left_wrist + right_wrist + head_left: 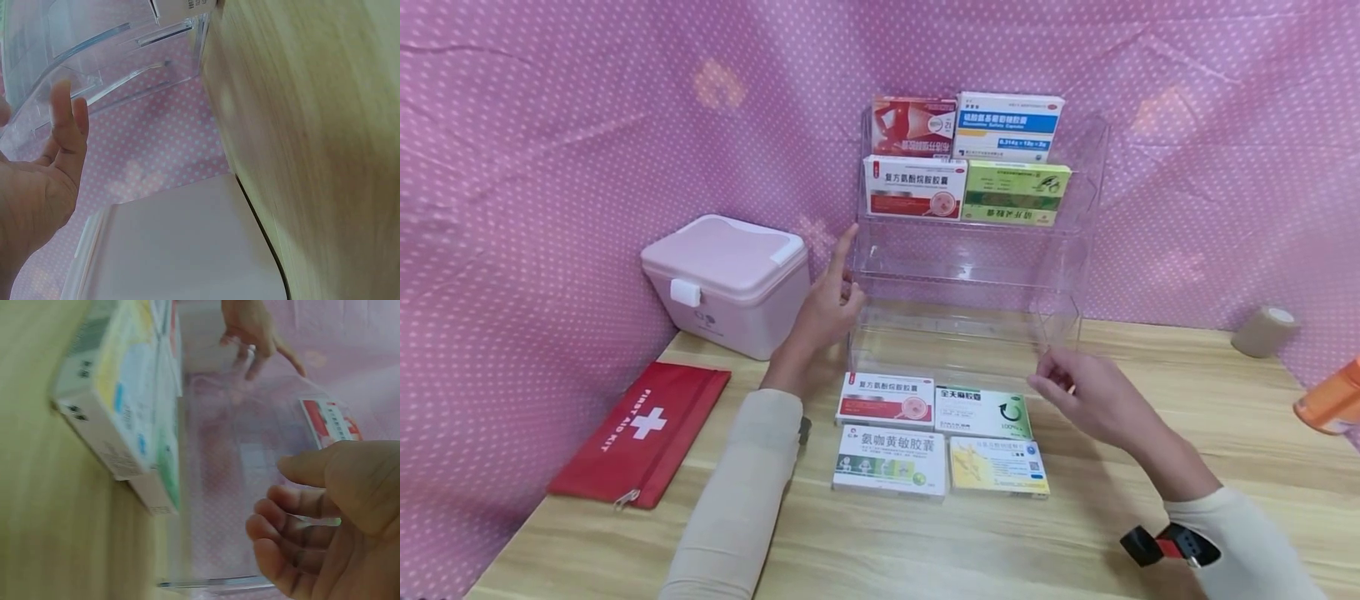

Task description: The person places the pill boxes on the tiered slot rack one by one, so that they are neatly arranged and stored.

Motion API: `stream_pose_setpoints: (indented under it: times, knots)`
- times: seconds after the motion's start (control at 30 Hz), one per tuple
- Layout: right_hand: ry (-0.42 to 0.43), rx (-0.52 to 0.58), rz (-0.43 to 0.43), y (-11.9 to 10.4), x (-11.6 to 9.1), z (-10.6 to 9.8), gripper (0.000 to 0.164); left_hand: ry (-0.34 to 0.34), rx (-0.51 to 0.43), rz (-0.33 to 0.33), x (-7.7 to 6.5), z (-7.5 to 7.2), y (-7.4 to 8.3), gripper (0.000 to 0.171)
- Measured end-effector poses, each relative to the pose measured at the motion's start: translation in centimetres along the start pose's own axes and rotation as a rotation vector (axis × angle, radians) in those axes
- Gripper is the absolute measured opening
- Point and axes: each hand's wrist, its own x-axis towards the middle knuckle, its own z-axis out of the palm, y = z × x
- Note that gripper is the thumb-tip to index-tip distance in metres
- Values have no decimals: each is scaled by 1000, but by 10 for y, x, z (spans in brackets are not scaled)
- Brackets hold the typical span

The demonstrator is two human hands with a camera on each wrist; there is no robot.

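Observation:
A clear tiered display rack (970,271) stands at the back with medicine boxes on its upper tiers: a red box (913,127), a blue-and-white box (1007,125), a red-and-white box (916,190) and a green box (1017,193). At the rack's left side is my left hand (831,304), index finger pointing up and nothing held. My right hand (1086,392), fingers loosely bent and free of any object, hovers by the rack's lower right front. Near it on the table lie a white-and-green box (982,413), a yellow-and-white box (998,467), another red-and-white box (886,400) and a white capsule box (890,461).
A pale pink lidded case (730,283) stands left of the rack, with a red first aid pouch (640,433) in front of it. Toward the right are a beige roll (1264,332) and an orange container (1330,400). Pink dotted cloth (587,125) hangs behind.

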Motion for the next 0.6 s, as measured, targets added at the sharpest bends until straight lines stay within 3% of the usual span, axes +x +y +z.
stream_pose_setpoints:
  times: [0.2,0.33,0.6]
  knots:
    - [-175,62,61,8,-14,9,17,3,0,-1,0,2,0,95]
    - [-284,115,58,14,-21,14,25,5,3,-2,1,1,1,96]
    - [-375,200,1,18,-25,25,41,1,2,-24,-1,1,1,96]
